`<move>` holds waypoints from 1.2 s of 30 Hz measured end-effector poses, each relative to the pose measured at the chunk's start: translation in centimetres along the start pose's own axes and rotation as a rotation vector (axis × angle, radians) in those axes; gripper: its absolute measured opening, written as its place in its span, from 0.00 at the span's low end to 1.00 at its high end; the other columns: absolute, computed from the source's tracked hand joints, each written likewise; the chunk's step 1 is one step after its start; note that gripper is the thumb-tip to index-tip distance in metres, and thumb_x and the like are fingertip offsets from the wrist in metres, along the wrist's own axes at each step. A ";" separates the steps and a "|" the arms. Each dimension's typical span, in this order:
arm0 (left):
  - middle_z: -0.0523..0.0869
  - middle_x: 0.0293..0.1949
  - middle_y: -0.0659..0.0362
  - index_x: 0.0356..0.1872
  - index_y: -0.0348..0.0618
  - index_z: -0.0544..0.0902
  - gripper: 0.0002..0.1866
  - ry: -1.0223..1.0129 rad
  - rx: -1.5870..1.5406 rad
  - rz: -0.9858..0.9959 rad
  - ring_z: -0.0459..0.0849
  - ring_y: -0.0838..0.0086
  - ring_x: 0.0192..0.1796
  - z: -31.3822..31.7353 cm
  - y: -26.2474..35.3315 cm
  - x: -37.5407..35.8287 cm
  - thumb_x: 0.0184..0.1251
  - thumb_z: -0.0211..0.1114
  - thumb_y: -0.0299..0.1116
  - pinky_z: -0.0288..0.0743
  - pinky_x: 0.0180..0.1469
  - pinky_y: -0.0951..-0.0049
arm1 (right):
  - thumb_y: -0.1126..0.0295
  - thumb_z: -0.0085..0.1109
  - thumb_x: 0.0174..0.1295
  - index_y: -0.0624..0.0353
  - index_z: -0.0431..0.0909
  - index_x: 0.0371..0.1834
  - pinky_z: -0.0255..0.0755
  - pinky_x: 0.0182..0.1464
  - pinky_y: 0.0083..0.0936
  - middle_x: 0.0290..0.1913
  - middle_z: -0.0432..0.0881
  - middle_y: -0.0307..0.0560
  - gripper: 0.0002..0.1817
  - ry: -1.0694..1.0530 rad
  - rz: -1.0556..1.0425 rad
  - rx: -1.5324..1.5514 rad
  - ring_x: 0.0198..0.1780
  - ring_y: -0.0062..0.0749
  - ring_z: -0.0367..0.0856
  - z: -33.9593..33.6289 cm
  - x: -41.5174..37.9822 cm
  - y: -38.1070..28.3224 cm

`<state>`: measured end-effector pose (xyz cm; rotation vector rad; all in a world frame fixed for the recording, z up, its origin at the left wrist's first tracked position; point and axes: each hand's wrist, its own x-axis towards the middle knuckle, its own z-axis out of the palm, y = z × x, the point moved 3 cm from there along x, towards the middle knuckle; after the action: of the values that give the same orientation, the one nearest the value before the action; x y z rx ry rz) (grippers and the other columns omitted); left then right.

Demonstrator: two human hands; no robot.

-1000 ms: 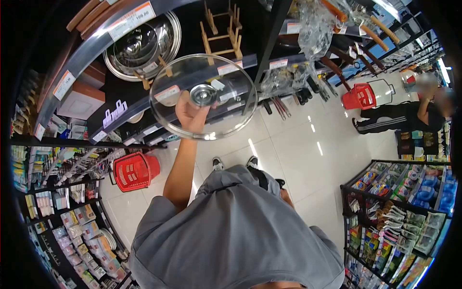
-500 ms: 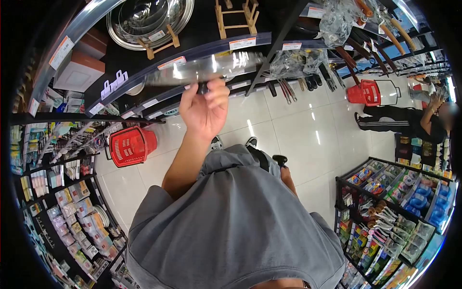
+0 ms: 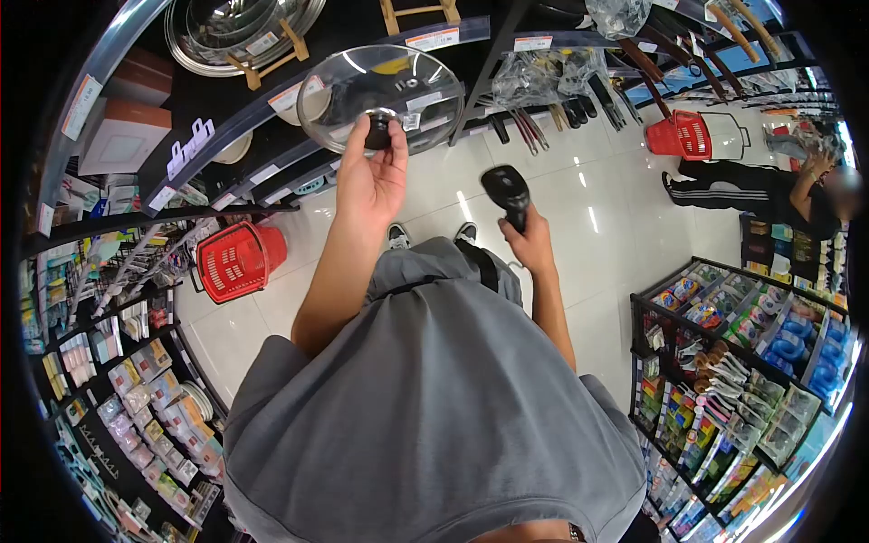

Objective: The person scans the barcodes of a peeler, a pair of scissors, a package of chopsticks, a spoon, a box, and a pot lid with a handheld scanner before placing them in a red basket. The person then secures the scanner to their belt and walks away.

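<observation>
My left hand (image 3: 373, 181) pinches the black knob of a glass pot lid (image 3: 339, 95). The lid is clear with a thin metal rim, and small labels show on or through it. It is held up in front of the shelf edge, its face turned toward me. On the right, my right hand (image 3: 532, 239) is wrapped round the handle of a black barcode scanner (image 3: 507, 188), its head pointing up and to the left. The scanner is apart from the lid, over the floor.
Metal bowls (image 3: 240, 32) and a wooden rack (image 3: 421, 14) stand on the shelf ahead. Red baskets sit on the floor at left (image 3: 233, 262) and far right (image 3: 681, 136). A person (image 3: 769, 195) stands beyond. A goods rack (image 3: 724, 353) is at right.
The lid has turned from edge-on to face me, still in my left hand. My right hand has risen from beside my hip, bringing the scanner up toward the lid.
</observation>
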<state>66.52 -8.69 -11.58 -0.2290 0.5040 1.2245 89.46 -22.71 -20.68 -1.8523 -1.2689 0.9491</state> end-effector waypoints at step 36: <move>0.83 0.34 0.53 0.41 0.45 0.73 0.08 -0.105 0.834 0.374 0.72 0.83 0.21 2.4 1.7 0.9 0.67 0.62 0.31 0.62 0.19 0.84 | 0.70 0.64 0.48 0.65 0.70 0.43 0.71 0.37 0.46 0.28 0.78 0.63 0.19 -0.150 -0.119 -0.302 0.34 0.62 0.77 0.1 -1.0 -1.1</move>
<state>65.77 -6.34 -9.78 0.6595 0.9457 1.2731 88.60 -23.33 -19.60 -1.9323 -1.6722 0.8834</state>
